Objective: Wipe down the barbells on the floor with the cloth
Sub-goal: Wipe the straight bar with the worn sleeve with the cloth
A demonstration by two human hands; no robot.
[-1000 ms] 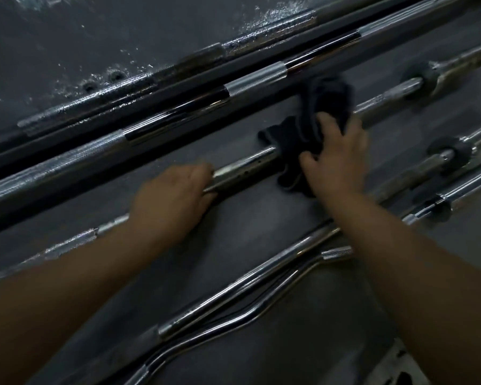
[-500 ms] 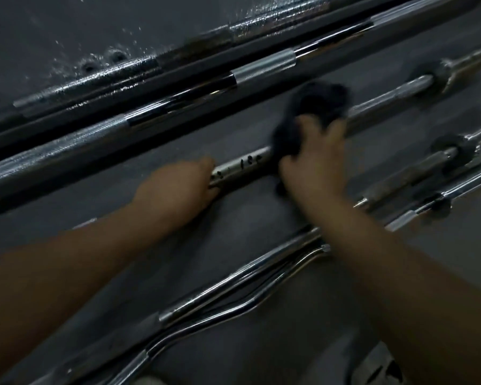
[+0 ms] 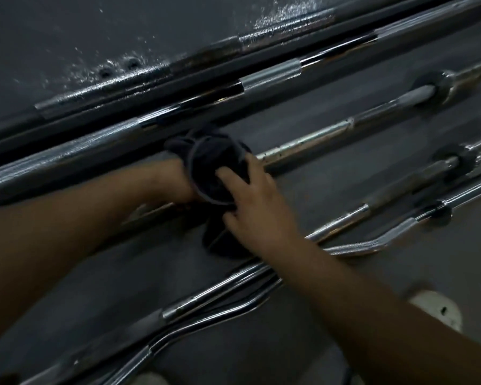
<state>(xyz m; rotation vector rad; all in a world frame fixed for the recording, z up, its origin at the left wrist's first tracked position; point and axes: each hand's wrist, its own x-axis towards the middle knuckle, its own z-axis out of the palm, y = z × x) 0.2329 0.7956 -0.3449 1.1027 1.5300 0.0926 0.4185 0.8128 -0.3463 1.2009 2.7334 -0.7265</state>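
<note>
A short chrome barbell (image 3: 317,138) lies slantwise on the dark floor, its collar at the upper right. Over its middle sits a dark cloth (image 3: 214,165), bunched up. My right hand (image 3: 256,212) grips the cloth, fingers on top and thumb below, wrapping it round the bar. My left hand (image 3: 170,179) sits on the same bar just left of the cloth, which covers its fingers; it seems to hold the bar.
Two long barbells (image 3: 270,75) lie along a wet dark ledge above. Another short bar (image 3: 400,190) and bent curl bars (image 3: 353,248) lie below my right arm. A white object (image 3: 439,309) sits at the lower right.
My right hand has slid the cloth left along the bar until it meets my left hand. The stretch of chrome to its right now shows.
</note>
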